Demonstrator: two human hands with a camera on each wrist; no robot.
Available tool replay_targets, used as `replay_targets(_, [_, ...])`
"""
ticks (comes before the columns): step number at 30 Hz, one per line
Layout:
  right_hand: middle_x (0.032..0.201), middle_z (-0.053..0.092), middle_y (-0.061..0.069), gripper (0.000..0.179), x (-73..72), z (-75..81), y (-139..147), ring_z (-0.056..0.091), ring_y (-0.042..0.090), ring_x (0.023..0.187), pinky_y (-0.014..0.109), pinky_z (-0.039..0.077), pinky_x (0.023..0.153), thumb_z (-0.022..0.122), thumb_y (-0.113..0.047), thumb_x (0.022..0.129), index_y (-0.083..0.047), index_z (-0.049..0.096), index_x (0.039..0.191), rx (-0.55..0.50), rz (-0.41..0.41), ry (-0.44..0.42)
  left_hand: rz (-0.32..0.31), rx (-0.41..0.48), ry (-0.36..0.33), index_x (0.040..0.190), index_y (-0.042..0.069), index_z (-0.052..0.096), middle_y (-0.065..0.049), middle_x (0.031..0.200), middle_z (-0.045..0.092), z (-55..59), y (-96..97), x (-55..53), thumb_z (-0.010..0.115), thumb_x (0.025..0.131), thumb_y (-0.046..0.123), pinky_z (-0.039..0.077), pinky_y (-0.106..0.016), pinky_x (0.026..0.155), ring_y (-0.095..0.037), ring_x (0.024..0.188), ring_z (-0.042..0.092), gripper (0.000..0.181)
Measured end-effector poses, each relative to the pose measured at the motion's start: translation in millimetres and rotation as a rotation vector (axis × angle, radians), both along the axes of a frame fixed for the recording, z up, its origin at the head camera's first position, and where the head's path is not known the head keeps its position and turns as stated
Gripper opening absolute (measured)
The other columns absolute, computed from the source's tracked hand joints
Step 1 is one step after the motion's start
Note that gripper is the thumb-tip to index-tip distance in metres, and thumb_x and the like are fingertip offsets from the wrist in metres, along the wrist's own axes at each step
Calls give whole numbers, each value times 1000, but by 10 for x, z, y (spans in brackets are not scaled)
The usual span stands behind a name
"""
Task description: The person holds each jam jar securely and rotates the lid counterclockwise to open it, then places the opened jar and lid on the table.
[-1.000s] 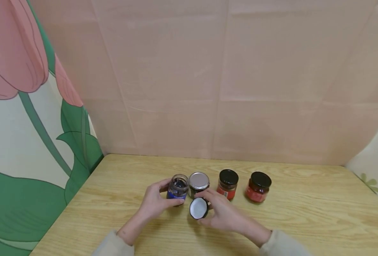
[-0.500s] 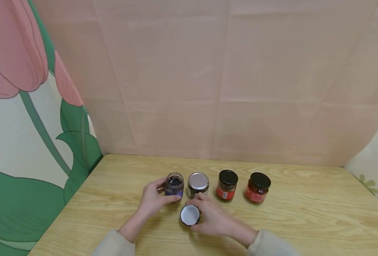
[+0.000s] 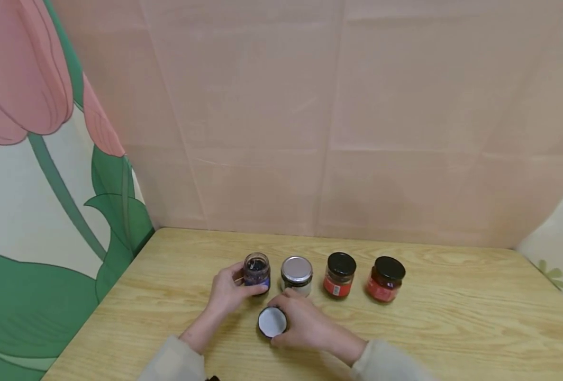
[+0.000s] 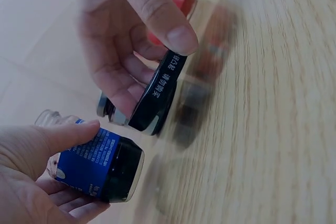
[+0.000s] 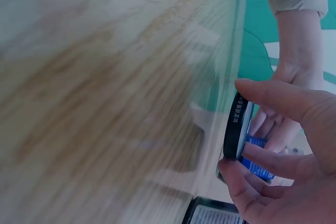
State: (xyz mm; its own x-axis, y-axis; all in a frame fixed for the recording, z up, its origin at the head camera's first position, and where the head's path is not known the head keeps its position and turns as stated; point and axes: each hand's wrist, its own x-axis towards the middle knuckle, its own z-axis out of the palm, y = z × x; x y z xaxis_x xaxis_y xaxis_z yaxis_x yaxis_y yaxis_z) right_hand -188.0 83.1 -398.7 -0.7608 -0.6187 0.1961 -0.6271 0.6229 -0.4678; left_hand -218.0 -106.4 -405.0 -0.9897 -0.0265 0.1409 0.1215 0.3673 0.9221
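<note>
An uncapped glass jar with dark contents and a blue label is gripped by my left hand, thumb across the label and fingers behind. My right hand pinches a black lid by its edge, thumb on one side and fingertips on the other. The lid's white inside faces up toward the head camera, in front of the jar. White lettering runs along the lid's rim in both wrist views. Just behind the right hand stands a jar with a silver lid, its lower front partly covered by the fingers.
To the right stand two more capped jars: a black-lidded jar with a red label and a black-lidded jar with reddish contents. All rest on a wooden table. A pinkish cloth hangs along the table's back edge.
The left hand has shifted the blue-labelled jar left and slightly back, away from the silver-lidded jar. The right hand has brought the lid left and nearer to the person.
</note>
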Motion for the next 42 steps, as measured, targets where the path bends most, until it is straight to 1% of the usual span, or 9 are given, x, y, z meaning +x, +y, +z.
replay_targets(4, [99,58,1,53,2,5,-64,55,11,86,24,47,73,88,-25,58,-9,67,104,39,-18,-8,0,-26,9,122,-8,59,-26,116,65,-2,1,-24,85,69,9,51,-43,92,-38,109,63,62])
replay_targets(12, [96,57,0,55,6,23,-163,55,13,84,26,48,73,90,-26,57,-9,66,104,106,-13,-33,-9,-48,-27,126,-12,53,-29,124,59,-31,22,-64,84,70,5,47,-44,98,-41,117,57,67])
replay_targets(19, [89,53,-3,53,-1,-29,-212,50,9,79,22,45,69,90,-25,55,-11,67,101,135,-14,-48,-21,-53,-32,125,-11,54,-28,121,61,-67,0,-73,83,71,7,48,-45,97,-40,113,59,64])
replay_targets(25, [88,53,-3,52,-40,1,-224,50,9,80,23,44,70,90,-26,55,-12,67,99,167,-6,-37,-51,-64,-40,128,-11,51,-28,125,58,-63,-19,-118,81,74,7,45,-48,100,-42,116,57,64])
replay_targets(29, [88,52,-3,52,-44,26,-217,50,11,79,23,44,70,90,-26,56,-12,67,100,166,-3,-52,-67,-81,-38,128,-11,50,-29,125,58,-53,-15,-124,80,75,7,45,-48,100,-42,117,56,64])
replay_targets(32, [88,51,-3,54,-44,17,-207,49,10,80,22,43,70,90,-26,56,-11,67,103,162,4,-59,-67,-84,-37,128,-10,50,-29,125,58,-61,-16,-119,80,75,8,46,-47,99,-41,116,57,64])
replay_targets(37, [91,54,0,59,-36,-8,-175,50,10,81,22,45,72,89,-26,58,-7,67,109,153,33,-35,-59,-88,-24,126,-7,53,-27,123,60,-86,-25,-112,82,74,10,48,-46,96,-40,112,60,62])
replay_targets(42, [96,57,1,63,-28,-6,-143,53,10,85,23,48,78,89,-26,59,-4,66,113,143,55,-24,-45,-109,-16,126,-7,54,-27,122,60,-82,-34,-105,83,73,11,50,-47,94,-41,110,61,63])
